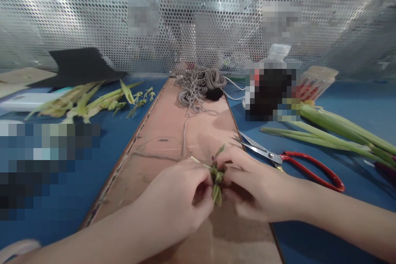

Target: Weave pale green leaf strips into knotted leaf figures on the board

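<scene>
Between my two hands, over the wooden board [148, 177], is a small bundle of green leaf strips [217, 178]. It looks knotted or folded in the middle, with a pointed end sticking up and strips fanning out below. My left hand [182, 192] pinches it from the left, fingers curled. From the right, my right hand [253, 181] grips it with thumb and fingertips, hiding part of it. A grey cord [185, 136] runs down the board and bends left, just beyond my left hand. Red-handled scissors [278, 157] lie with blades apart near my right wrist.
A tangled heap of grey cord [198, 84] sits at the board's far end. Right on the blue table are a dark bottle [269, 90], a tilted clear jar [318, 82] and long green leaves [334, 136]. Left lie leaf scraps [83, 103] and a black sheet [77, 66]. Perforated metal stands behind.
</scene>
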A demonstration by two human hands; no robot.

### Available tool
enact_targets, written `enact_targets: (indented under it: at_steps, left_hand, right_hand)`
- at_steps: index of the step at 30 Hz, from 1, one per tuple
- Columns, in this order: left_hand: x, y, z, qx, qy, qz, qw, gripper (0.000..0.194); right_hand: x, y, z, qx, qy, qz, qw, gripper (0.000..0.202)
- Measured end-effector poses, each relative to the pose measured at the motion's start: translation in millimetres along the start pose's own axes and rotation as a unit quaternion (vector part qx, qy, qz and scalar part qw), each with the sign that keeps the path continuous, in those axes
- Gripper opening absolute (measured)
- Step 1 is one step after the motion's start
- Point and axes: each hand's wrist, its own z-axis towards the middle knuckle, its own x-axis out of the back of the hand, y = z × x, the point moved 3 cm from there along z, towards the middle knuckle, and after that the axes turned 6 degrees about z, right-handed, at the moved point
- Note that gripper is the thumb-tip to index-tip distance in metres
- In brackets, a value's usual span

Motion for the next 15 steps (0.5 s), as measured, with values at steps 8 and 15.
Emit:
enact_targets:
  at_steps: [8,15]
  left_hand:
    - [0.8,-0.8,-1.4,-0.026,-0.013,-0.037,0.999,0.014]
    - [1.5,-0.4,-0.5,-0.041,-0.036,-0.038,0.998,0.018]
  right_hand:
    - [3.2,-7.3,1.7,-0.021,-0.007,-0.001,1.0,0.017]
    - [1.7,-7.6,2.2,-0.038,-0.019,-0.026,0.999,0.019]
